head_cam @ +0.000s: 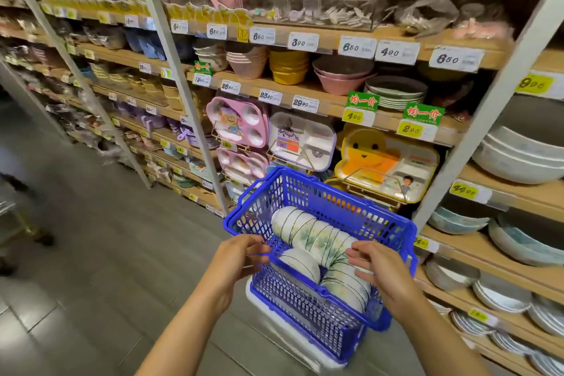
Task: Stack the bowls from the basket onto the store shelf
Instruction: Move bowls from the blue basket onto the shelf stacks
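A blue plastic basket (329,198) sits in front of me on a white base (293,342), close to the shelves. Inside it lie rows of nested white bowls (314,232) with green leaf print and dark rims, tipped on their sides. My left hand (241,256) grips the basket's near rim on the left, fingers curled over the edge. My right hand (375,265) holds the near rim on the right, just above a second row of bowls (348,287).
Wooden store shelves (476,253) on the right carry stacks of large white bowls and plates. Straight ahead stand divided kids' trays (387,162), with coloured bowls (288,65) above them. A white upright post (488,107) stands beside the basket. Grey floor (106,238) lies to the left.
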Motion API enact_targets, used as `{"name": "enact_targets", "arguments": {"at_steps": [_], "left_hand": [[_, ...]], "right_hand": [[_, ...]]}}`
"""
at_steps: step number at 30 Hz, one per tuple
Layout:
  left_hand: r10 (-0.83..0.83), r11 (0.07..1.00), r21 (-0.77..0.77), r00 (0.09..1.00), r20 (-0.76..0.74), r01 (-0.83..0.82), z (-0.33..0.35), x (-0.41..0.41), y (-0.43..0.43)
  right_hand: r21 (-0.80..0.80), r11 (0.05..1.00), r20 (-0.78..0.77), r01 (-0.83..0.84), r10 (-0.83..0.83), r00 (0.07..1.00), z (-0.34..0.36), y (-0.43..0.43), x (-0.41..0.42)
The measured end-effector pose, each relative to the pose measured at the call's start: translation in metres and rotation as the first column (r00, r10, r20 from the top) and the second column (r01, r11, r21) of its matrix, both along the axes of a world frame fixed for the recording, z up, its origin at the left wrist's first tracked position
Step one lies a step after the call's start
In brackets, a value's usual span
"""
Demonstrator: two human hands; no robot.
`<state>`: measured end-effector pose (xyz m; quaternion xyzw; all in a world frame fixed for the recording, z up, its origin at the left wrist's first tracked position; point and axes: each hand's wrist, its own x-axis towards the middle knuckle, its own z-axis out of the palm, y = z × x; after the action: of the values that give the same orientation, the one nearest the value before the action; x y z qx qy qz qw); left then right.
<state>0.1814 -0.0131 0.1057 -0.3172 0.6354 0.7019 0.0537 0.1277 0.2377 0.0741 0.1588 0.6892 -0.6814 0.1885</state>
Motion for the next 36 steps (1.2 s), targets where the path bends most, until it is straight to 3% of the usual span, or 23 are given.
{"name": "enact_targets", "arguments": {"at_steps": [10,20,24,27,30,32,34,36], "left_hand": [[-0.115,0.992,-0.041,0.981,0.159,0.123,-0.059,-0.1,-0.033],[-0.311,0.927,-0.096,0.885,0.346,0.363,-0.13,-0.216,-0.039],[-0.442,0.839,-0.081,0.761,0.475,0.538,-0.169,-0.239,-0.038],[-0.542,0.744,-0.051,0.646,0.538,0.667,-0.202,-0.255,-0.041],[-0.651,0.615,-0.044,0.539,0.534,0.787,-0.234,-0.264,-0.042],[-0.763,0.531,0.087,0.431,0.481,0.843,-0.255,-0.265,-0.041],[-0.802,0.464,0.236,0.292,0.521,0.854,-0.27,-0.265,-0.04],[-0.818,0.455,0.34,0.235,0.525,0.823,-0.289,-0.264,-0.038]], "right_hand": [[0.058,0.998,0.166,0.005,-0.015,0.986,-0.079,-0.044,-0.074],[0.153,0.987,0.444,-0.046,-0.027,0.896,-0.157,-0.067,-0.129],[0.183,0.981,0.572,-0.057,-0.059,0.818,-0.172,-0.068,-0.136],[0.222,0.961,0.582,-0.163,0.004,0.813,-0.186,-0.079,-0.135],[0.257,0.952,0.583,-0.163,-0.018,0.812,-0.201,-0.093,-0.129],[0.268,0.956,0.578,-0.119,-0.061,0.814,-0.212,-0.102,-0.127],[0.292,0.955,0.599,-0.058,-0.135,0.789,-0.219,-0.11,-0.126],[0.318,0.948,0.615,-0.028,-0.183,0.767,-0.225,-0.115,-0.128]]}}
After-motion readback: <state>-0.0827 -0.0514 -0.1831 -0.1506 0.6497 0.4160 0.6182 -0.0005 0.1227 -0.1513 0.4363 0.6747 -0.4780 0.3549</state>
